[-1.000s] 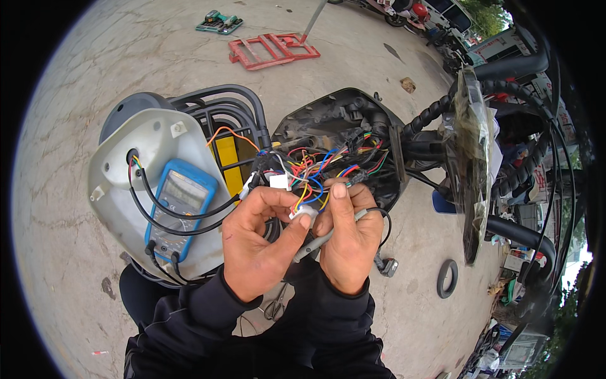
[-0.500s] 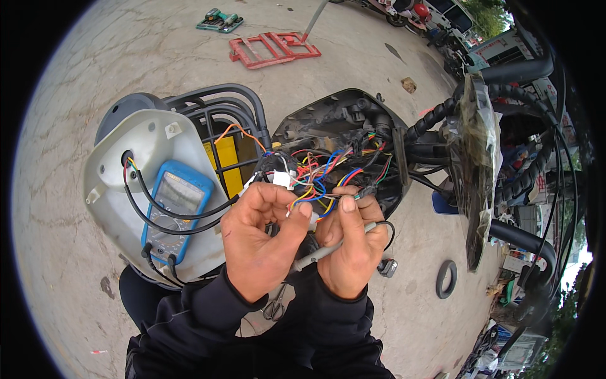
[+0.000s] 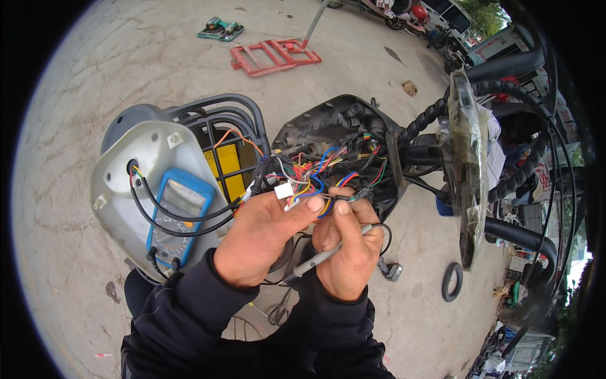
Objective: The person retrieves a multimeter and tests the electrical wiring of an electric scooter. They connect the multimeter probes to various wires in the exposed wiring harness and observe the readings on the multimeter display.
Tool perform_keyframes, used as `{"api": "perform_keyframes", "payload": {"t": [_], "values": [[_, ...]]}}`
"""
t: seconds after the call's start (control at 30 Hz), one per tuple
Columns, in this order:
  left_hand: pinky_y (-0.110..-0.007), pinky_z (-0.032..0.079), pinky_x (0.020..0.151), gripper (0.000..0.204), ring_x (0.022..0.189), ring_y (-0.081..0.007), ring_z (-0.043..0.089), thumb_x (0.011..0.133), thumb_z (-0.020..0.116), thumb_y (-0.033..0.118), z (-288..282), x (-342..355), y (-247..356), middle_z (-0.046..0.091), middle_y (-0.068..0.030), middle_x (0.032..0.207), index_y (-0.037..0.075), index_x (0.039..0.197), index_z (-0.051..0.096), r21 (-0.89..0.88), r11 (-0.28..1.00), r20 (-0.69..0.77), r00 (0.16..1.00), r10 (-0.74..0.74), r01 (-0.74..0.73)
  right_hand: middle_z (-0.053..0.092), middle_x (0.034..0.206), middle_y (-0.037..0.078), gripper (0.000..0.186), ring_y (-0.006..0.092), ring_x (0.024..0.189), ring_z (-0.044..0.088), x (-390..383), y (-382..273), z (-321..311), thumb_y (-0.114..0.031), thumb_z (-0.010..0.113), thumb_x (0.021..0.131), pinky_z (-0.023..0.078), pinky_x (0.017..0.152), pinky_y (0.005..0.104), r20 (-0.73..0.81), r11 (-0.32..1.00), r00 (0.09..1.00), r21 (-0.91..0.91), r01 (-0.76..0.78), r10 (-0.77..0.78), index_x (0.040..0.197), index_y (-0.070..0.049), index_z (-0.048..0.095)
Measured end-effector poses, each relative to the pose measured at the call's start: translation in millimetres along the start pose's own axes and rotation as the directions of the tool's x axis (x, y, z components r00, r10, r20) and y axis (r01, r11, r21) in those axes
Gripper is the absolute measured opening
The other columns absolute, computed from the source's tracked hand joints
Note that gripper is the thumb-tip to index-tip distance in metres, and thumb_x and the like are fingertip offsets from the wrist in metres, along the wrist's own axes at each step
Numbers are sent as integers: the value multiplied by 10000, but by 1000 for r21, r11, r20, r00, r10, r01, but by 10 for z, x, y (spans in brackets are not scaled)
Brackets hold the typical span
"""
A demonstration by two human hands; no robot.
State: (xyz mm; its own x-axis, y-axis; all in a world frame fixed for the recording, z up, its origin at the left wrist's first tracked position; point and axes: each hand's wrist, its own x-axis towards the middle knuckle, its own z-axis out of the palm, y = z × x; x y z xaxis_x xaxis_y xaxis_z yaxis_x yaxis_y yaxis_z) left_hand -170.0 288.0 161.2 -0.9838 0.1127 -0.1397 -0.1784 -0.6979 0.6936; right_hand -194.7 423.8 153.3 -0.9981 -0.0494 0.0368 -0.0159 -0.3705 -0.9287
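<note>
My left hand (image 3: 259,237) is closed on a bundle of coloured wires (image 3: 319,174) at a white connector, mostly hidden by my thumb. My right hand (image 3: 347,252) is closed round a grey probe (image 3: 322,258), its thumb and fingertips also pinching a thin wire with a small dark end. The tangle of wires comes out of a dark plastic housing (image 3: 303,123). To my left, a blue multimeter (image 3: 180,208) lies on an upturned pale grey cover (image 3: 129,199), with black cables looped across it. Behind these stand a black metal rack and a yellow panel (image 3: 227,177).
Handlebar tubing with cables (image 3: 517,234) and a taped panel (image 3: 467,202) fill the right side. On the concrete floor (image 3: 126,63) are a red metal frame (image 3: 271,54), a green tool kit (image 3: 221,30), scissors (image 3: 278,312) and a black tyre (image 3: 452,281). Parked vehicles stand at the upper right.
My left hand has rotated, its thumb moving right across the connector and wires toward my right thumb. My right hand has shifted slightly down since half a second ago, still holding the probe.
</note>
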Motion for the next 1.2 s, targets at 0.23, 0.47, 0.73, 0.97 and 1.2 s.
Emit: {"api": "perform_keyframes", "payload": {"t": [0.23,0.47,0.73,0.97,1.2], "values": [[-330,479,962,319,1063,-164,669,1054,589,212,56,60,-152,737,-122,1158,-49,1211,682,-84,992,-131,988,87,-99,465,554,-9,213,76,459,387,-8,22,64,-106,650,980,291,458,258,-61,1000,998,-23,-5,4,1126,46,679],[-296,513,829,209,897,-137,682,1028,623,171,134,178,-237,764,-104,1022,-11,1082,712,-109,974,-257,952,164,-197,469,565,-9,220,81,472,408,-9,66,87,-109,675,964,300,467,254,-98,998,994,-49,38,-43,1113,53,696],[-277,508,825,127,886,-107,664,976,650,61,106,188,-308,737,-47,984,7,1077,705,-119,965,-309,932,187,-233,602,680,13,289,54,583,484,-52,96,50,-184,647,1022,377,569,231,-74,991,996,-130,45,-55,1168,60,698],[-295,511,756,99,783,-132,649,966,626,44,117,230,-352,732,-83,941,-8,1017,693,-113,945,-371,895,247,-307,478,556,-10,287,62,473,408,-89,44,71,-130,617,1020,321,482,233,-127,988,989,-145,51,-70,1212,81,652],[-286,491,720,133,702,-128,601,955,643,93,140,265,-378,724,-81,903,-18,1005,697,-74,946,-401,878,261,-315,617,650,175,585,209,507,574,-271,-218,-58,-508,463,1078,501,560,293,-140,866,874,-276,417,-465,947,49,583]]}}
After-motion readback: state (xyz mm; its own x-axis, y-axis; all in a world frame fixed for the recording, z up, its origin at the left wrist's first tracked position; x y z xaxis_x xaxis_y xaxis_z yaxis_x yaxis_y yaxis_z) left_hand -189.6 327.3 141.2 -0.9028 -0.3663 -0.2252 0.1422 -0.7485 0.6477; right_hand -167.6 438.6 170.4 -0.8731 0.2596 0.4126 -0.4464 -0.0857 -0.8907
